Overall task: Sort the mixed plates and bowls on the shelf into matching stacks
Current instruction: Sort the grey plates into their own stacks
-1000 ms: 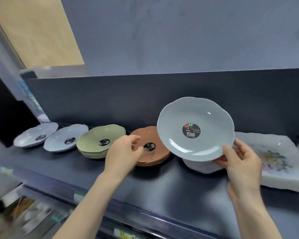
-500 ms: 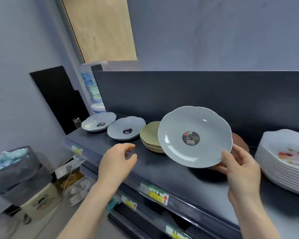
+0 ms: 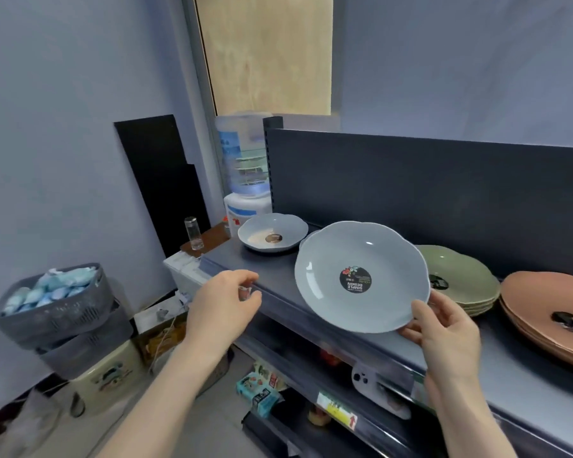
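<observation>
Grey plate (image 3: 361, 276), tilted above the shelf (image 3: 510, 358), which I pinch by its rim in my right hand (image 3: 444, 328), left hand (image 3: 224, 302) loose and empty, could slip.

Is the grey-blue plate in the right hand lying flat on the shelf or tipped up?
Tipped up. The grey-blue plate faces the camera with its sticker visible, pinched at its lower rim by the right hand, off the shelf.

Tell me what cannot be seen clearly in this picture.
- Head view: the held grey plate covers whatever lies behind it on the shelf.
- The brown stack is cut by the right edge.
- Items on the lower shelf are blurred.
</observation>
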